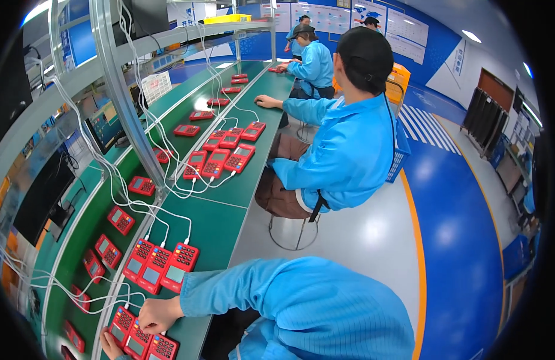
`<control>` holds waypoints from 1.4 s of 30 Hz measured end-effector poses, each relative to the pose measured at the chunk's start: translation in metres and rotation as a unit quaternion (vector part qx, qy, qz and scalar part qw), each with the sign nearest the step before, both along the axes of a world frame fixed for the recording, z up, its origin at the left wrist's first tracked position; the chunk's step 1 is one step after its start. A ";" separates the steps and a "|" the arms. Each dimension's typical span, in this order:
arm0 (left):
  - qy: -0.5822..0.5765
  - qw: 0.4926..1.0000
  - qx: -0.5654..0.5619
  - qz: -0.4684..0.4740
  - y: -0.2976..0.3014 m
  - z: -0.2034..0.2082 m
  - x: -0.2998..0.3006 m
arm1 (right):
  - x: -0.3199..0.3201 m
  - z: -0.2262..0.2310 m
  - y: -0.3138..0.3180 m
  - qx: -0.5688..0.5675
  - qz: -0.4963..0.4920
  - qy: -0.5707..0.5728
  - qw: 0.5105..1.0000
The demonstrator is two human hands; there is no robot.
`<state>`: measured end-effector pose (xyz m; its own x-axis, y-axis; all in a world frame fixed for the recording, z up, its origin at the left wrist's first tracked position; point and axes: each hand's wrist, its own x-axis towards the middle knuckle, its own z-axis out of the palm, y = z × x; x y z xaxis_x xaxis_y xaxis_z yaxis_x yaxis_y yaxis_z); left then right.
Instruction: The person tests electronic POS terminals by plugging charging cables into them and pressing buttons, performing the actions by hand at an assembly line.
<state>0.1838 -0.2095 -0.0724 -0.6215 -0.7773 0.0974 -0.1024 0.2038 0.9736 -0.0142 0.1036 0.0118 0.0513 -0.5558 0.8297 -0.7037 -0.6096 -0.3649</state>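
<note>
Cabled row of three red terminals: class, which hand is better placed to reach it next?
Probably the right hand: it rests on the lower terminals just below that row. The left hand sits lower, partly cut off by the frame edge.

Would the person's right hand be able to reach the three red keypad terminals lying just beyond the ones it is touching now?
Probably yes. The right hand rests on the near red terminals, and the next three red terminals lie just beyond on the green bench. Only thin white cables run to their far ends.

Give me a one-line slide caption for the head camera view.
Both hands rest on red handheld terminals at a green bench.
</note>
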 end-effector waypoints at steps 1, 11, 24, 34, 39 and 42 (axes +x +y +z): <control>0.005 1.000 0.018 -0.015 0.004 0.005 -0.006 | -0.002 -0.003 -0.003 0.001 -0.015 -0.008 1.000; 0.099 0.991 -0.057 -0.065 -0.019 0.017 0.006 | 0.005 -0.003 -0.003 -0.008 -0.040 -0.017 0.999; 0.080 0.991 -0.066 -0.080 -0.025 0.003 -0.003 | -0.001 -0.009 0.004 0.043 -0.062 0.024 0.997; 0.054 0.992 -0.071 -0.086 -0.026 -0.022 0.008 | 0.000 -0.011 0.005 0.053 -0.049 0.027 0.997; 0.031 0.993 -0.076 -0.083 -0.028 -0.039 0.022 | 0.002 -0.009 0.003 0.034 -0.028 0.016 0.999; 0.020 0.993 -0.081 -0.087 -0.022 -0.037 0.023 | 0.004 -0.011 0.005 0.029 -0.025 0.013 0.999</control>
